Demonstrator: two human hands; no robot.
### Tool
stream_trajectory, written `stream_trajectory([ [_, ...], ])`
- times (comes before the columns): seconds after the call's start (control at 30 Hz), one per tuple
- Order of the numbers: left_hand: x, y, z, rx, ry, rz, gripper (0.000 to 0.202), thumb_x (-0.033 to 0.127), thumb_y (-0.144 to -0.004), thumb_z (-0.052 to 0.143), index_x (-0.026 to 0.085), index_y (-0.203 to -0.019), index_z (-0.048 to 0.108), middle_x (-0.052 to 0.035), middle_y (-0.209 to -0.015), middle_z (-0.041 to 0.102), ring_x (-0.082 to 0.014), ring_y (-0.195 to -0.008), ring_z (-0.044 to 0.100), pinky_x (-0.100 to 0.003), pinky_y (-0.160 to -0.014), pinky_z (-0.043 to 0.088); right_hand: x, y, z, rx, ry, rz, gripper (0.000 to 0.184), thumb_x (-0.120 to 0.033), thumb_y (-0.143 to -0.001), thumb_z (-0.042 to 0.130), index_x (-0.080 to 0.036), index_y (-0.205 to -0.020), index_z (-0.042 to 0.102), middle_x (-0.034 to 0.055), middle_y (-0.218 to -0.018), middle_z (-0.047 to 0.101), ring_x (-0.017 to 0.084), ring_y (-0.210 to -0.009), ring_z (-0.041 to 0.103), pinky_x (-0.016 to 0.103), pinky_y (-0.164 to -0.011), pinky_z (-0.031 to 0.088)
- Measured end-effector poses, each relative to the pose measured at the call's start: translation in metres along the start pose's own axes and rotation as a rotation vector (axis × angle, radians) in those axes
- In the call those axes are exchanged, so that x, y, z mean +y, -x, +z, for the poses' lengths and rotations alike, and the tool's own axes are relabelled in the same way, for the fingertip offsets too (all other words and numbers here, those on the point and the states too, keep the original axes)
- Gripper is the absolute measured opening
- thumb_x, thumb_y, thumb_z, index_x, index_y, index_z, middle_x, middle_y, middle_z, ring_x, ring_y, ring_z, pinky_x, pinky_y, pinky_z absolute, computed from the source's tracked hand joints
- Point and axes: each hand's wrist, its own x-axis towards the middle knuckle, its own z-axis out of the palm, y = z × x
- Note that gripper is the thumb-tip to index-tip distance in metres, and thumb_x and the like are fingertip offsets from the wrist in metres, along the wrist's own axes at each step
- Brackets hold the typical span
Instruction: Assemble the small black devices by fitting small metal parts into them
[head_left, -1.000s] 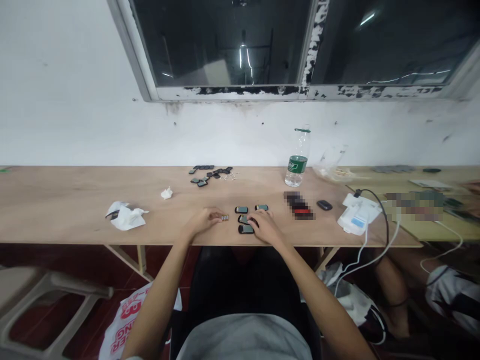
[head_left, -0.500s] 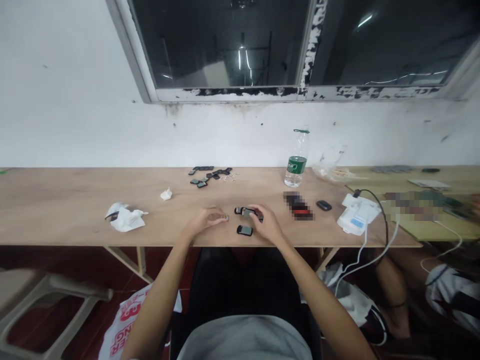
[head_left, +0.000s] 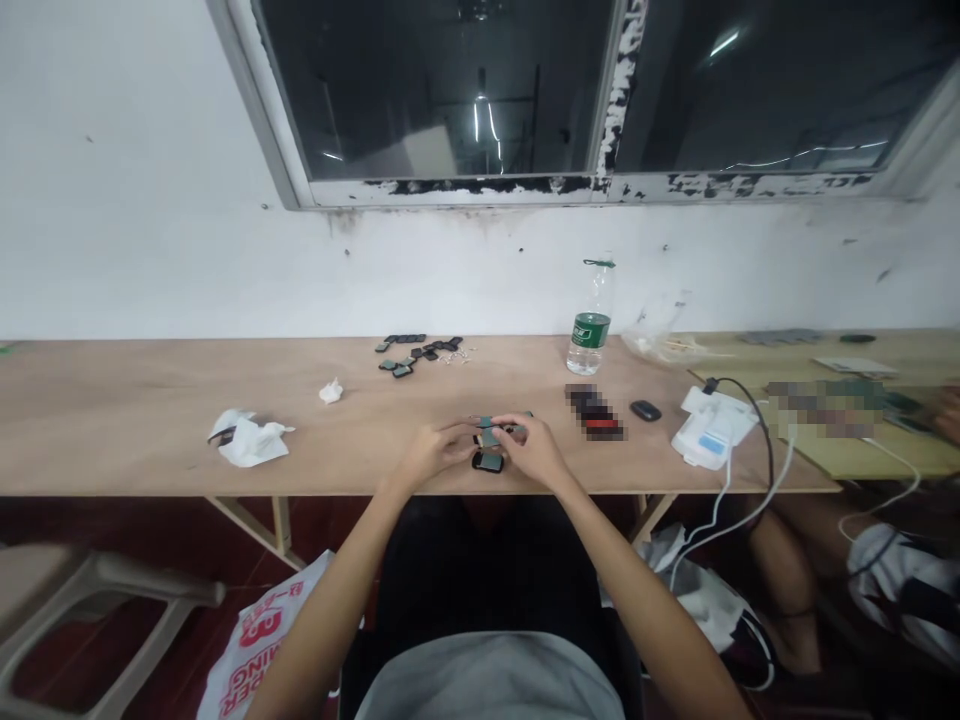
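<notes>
My left hand (head_left: 437, 450) and my right hand (head_left: 535, 449) meet above the near edge of the table. Between their fingertips is a small flat grey-green rectangular piece (head_left: 490, 437), which my right hand pinches. The left fingers are closed at its left side, on a tiny part whose kind is too small to make out. Just below the fingers, a black-framed piece with a grey face (head_left: 488, 462) lies on the wood. Another grey-faced piece (head_left: 485, 421) shows behind the fingertips, partly hidden.
Several similar black pieces (head_left: 418, 352) lie at the back beside scattered white bits (head_left: 455, 356). A water bottle (head_left: 589, 330), a small black object (head_left: 646, 410) and a white box with cables (head_left: 709, 440) stand to the right. Crumpled tissue (head_left: 259, 438) lies left.
My left hand has moved right with a tiny part in its fingertips and now meets the piece in my right hand. The right hand has stayed nearly in place.
</notes>
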Motion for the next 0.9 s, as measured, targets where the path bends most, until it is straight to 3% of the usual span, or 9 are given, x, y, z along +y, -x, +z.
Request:
stream_trajectory([
  [0.13, 0.0024, 0.0002, -0.0027, 0.004, -0.019, 0.012, 0.024, 0.032, -0.096, 0.06, 0.024, -0.116, 0.07, -0.0063, -0.119, 0.073, -0.0215, -0.107, 0.071, -0.032, -0.088, 0.06, -0.0032, 0.0006, 0.0003, -0.019, -0.057, 0.024, 0.025, -0.035, -0.085, 0.065, -0.019, -0.103, 0.071, 0.0084, -0.102, 0.076, 0.017, -0.064, 0.072, 0.03, -0.06, 0.06],
  [0.43, -0.0017, 0.0025, -0.0034, 0.023, -0.098, 0.165, 0.026, 0.031, -0.097, 0.06, 0.02, -0.117, 0.071, -0.0096, -0.116, 0.074, -0.0211, -0.101, 0.074, -0.033, -0.091, 0.061, -0.0001, 0.0002, 0.0006, -0.058, -0.158, 0.025, 0.031, -0.042, -0.082, 0.07, -0.019, -0.102, 0.07, 0.0093, -0.103, 0.076, 0.023, -0.081, 0.075, 0.036, -0.072, 0.065],
  [0.67, -0.0003, 0.0027, -0.003, 0.029, -0.042, 0.132, 0.025, 0.031, -0.098, 0.057, 0.021, -0.115, 0.074, -0.0077, -0.119, 0.074, -0.02, -0.105, 0.073, -0.031, -0.095, 0.06, 0.0019, -0.0014, -0.0016, -0.05, -0.188, 0.037, 0.034, -0.045, -0.081, 0.071, -0.018, -0.102, 0.071, 0.0107, -0.107, 0.075, 0.024, -0.084, 0.075, 0.036, -0.071, 0.065],
  [0.9, -0.0052, 0.0034, -0.0007, -0.013, -0.038, 0.114, 0.03, 0.038, -0.099, 0.057, 0.022, -0.119, 0.073, -0.0081, -0.129, 0.069, -0.0235, -0.113, 0.069, -0.037, -0.101, 0.057, 0.0048, -0.002, -0.0025, -0.037, -0.111, 0.023, 0.03, -0.042, -0.085, 0.068, -0.017, -0.101, 0.07, 0.0099, -0.104, 0.074, 0.022, -0.079, 0.074, 0.034, -0.069, 0.064],
])
